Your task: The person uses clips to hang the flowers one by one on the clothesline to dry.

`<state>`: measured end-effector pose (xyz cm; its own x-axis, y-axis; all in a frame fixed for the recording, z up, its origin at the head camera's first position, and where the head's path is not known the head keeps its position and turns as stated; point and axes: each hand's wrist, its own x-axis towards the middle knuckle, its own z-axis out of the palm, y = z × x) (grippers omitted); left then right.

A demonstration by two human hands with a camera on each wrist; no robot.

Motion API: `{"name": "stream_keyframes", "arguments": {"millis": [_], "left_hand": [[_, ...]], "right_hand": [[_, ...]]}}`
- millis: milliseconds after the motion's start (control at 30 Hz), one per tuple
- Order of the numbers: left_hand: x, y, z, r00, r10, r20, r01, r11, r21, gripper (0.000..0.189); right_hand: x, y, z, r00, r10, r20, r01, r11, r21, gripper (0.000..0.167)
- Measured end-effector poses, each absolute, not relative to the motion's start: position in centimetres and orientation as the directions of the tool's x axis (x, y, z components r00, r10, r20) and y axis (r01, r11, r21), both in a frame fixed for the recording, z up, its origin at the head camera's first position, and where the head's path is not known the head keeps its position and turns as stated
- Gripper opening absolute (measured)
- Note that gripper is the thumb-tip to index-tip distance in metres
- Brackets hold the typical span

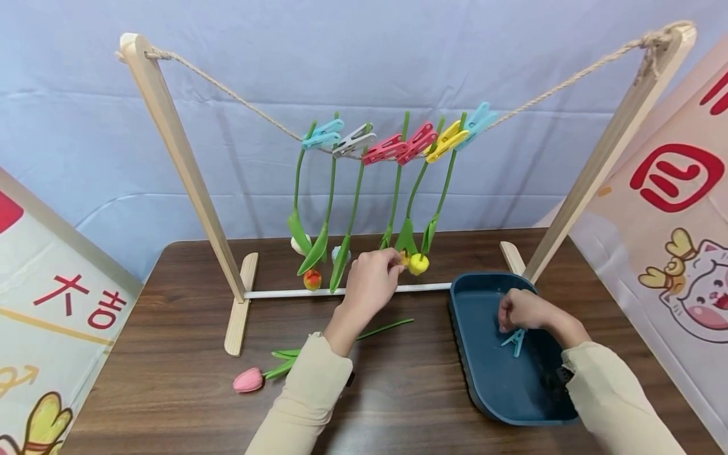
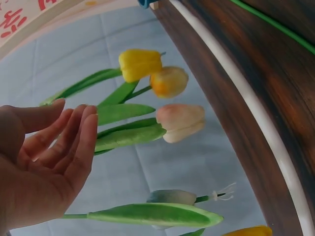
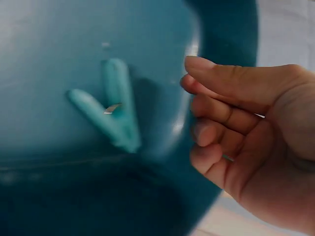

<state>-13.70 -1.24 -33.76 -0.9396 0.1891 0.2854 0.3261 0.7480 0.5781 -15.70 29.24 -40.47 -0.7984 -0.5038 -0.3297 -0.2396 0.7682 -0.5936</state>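
On the wood table [image 1: 170, 354], left hand [image 1: 370, 281] (fingers relaxed) nears hanging tulips [image 1: 418, 263]; right hand [image 1: 520, 309], fingers loosely curled, beside tray's [image 1: 472, 354] clothespin [image 1: 516, 341].

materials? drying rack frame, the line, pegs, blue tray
Rack frame: pale unfinished wood by its look, grain faint.
Line: twisted natural-fibre rope, knotted at the posts.
Pegs: glossy coloured plastic, likely.
Tray: smooth dark-blue plastic, soft sheen.
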Motion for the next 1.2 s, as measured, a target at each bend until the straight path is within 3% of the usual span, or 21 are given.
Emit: {"name": "stream_keyframes", "arguments": {"millis": [300, 500, 667, 900, 1200], "left_hand": [[-12.9, -2.0, -34.7, -0.949, 0.221, 0.223, 0.309, 0.782, 0.541, 0.009], [-12.7, -2.6, -35.3, -0.956, 0.22, 0.197, 0.292, 0.793, 0.535, 0.009], [-12.6, -3.1, -35.8, -0.961, 0.214, 0.173, 0.274, 0.796, 0.539, 0.008], [-12.5, -3.8, -36.7, -0.96, 0.227, 0.165, 0.281, 0.792, 0.541, 0.009], [-12.3, -4.4, -37.6, -0.964, 0.235, 0.124, 0.264, 0.799, 0.54, 0.008]], "right_hand": [[-14.7, 29.4, -42.7, -0.772, -0.477, -0.419, -0.203, 0.811, -0.549, 0.021], [-14.5, 29.5, -42.9, -0.764, -0.539, -0.354, -0.277, 0.77, -0.575, 0.022], [-14.9, 29.7, -42.6, -0.795, -0.534, -0.289, -0.311, 0.767, -0.561, 0.023], [-15.5, 29.8, -41.0, -0.835, -0.458, -0.306, -0.186, 0.756, -0.627, 0.02], [-16.2, 30.4, -39.7, -0.823, -0.457, -0.337, -0.082, 0.682, -0.727, 0.008]]}}
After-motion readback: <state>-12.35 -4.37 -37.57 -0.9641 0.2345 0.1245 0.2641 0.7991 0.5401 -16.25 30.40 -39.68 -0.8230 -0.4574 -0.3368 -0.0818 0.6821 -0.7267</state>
